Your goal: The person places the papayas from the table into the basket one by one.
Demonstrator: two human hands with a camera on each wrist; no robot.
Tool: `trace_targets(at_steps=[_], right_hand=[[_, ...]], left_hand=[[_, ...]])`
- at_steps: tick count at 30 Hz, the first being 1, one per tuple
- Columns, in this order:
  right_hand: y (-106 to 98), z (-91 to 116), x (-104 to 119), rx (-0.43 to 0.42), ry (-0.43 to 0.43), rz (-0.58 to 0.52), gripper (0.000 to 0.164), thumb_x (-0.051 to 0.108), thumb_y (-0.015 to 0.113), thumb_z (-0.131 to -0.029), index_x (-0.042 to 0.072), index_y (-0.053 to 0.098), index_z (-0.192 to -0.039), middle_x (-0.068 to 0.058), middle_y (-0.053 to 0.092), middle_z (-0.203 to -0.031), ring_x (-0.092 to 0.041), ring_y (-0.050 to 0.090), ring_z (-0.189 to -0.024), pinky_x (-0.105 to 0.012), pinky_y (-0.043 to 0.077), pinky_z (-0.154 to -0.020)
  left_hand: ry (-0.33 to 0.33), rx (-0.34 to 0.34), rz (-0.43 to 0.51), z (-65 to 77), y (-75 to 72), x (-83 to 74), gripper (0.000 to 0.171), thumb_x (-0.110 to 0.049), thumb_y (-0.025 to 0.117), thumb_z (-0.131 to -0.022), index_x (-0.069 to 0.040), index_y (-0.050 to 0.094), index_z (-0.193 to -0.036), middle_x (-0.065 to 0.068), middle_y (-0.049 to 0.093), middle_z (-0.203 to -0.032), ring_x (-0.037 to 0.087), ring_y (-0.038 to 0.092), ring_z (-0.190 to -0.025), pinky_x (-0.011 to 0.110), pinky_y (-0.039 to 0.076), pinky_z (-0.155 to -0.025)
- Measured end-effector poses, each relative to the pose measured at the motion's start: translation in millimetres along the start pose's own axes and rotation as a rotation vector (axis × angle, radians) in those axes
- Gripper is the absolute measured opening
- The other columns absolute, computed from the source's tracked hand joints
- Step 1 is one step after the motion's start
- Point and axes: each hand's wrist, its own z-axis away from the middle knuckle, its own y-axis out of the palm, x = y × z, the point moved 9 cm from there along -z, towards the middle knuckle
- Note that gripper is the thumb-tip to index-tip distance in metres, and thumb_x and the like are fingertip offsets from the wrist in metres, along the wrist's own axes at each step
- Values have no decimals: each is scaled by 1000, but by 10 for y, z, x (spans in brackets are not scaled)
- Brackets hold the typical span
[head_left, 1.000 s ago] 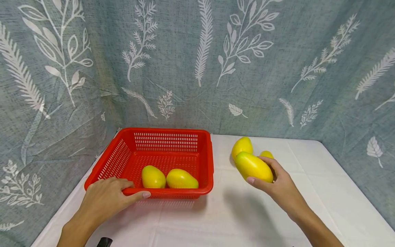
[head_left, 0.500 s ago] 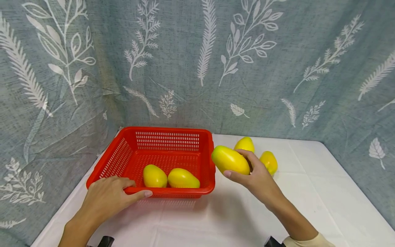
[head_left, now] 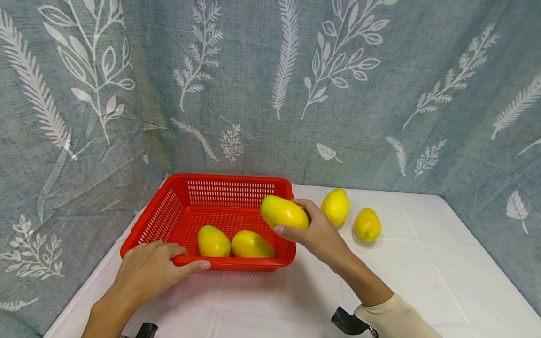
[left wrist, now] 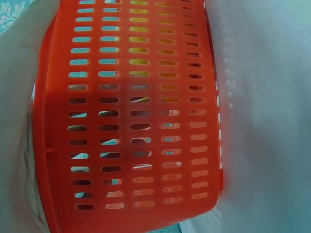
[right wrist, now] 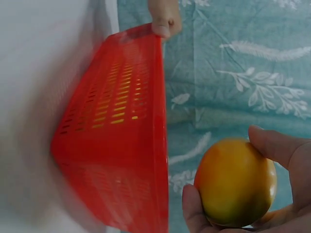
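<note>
A yellow mango (head_left: 284, 213) with a greenish tip is gripped by my right hand (head_left: 314, 232), over the right rim of the red basket (head_left: 228, 264). In the right wrist view, thumb and fingers wrap the mango (right wrist: 235, 182) beside the basket's wall (right wrist: 121, 145). My left hand (head_left: 154, 270) holds the basket's front rim at its left corner, thumb along the outside and fingers over the edge. Inside the basket, near the front wall, lie two mangoes, a left one (head_left: 213, 241) and a right one (head_left: 252, 244). The left wrist view shows the slotted basket wall (left wrist: 131, 116) up close.
Two more mangoes rest on the white-covered table (head_left: 422, 263) right of the basket: one farther back (head_left: 336, 207), one nearer (head_left: 367, 225). A grey-green curtain (head_left: 245, 94) with white leaf prints hangs behind and along both sides.
My right hand has carried the mango leftward from beside the other mangoes to over the basket's right rim. The left hand keeps its hold on the basket.
</note>
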Motion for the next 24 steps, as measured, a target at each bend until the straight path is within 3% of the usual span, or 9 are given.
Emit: trace_targets(at_steps=[11,24], right_hand=[[304,-223,67,13,-2,21,71,38,83,-89,19,51,-149,-6,63,-131,-27,62,-113,-46,55,-98],[577,-469,78,51,1,136,75,39,82,-91,11,46,-151,-10,63,-128,-27,63,-109,-45,59,-94]], left_hand=[[5,0,-9,-6,3,5,75,-88,63,-80,-20,84,-104,3,80,-100,28,70,-91,60,55,-87],[-1,14,0,-15,17,16,79,-88,63,-81,-16,84,-110,8,80,-106,37,71,-102,66,52,-95]])
